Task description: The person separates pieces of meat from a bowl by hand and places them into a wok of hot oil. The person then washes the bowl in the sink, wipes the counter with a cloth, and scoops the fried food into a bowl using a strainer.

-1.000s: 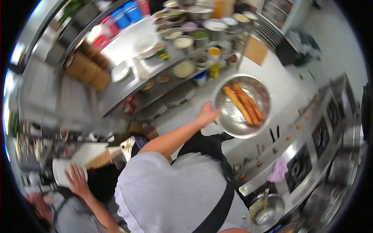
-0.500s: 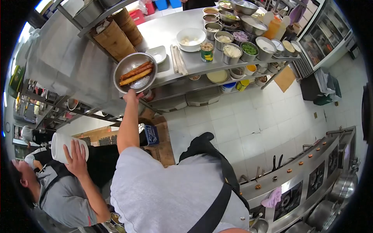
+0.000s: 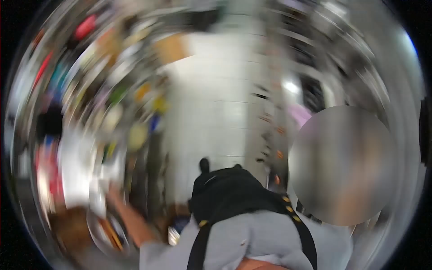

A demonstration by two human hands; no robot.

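Note:
Motion smears much of the head view. My left hand (image 3: pixel 113 192) reaches over the steel counter at the left, beside a white dish (image 3: pixel 97 195); whether the fingers grip it is too blurred to tell. Just nearer than this hand sits a steel bowl (image 3: pixel 94 229) holding long browned rolls (image 3: pixel 110 234). My right arm stretches out over the stove side, and a round blurred patch covers it. My right hand (image 3: pixel 372 141) shows only as a faint shape inside that patch, its fingers not readable.
Smeared tubs and bowls of ingredients, a green one (image 3: pixel 119 94) among them, line the counter farther along. A pink cloth (image 3: pixel 299 114) hangs at the stove (image 3: pixel 310 92) on the right. White tiled floor (image 3: pixel 209 121) runs between, with a brown board (image 3: pixel 173 47) at its far end.
My view has swung right, so counter and bowl now lie at the left. My left hand has moved from the bowl's rim to beside the white dish. My right arm has come into view.

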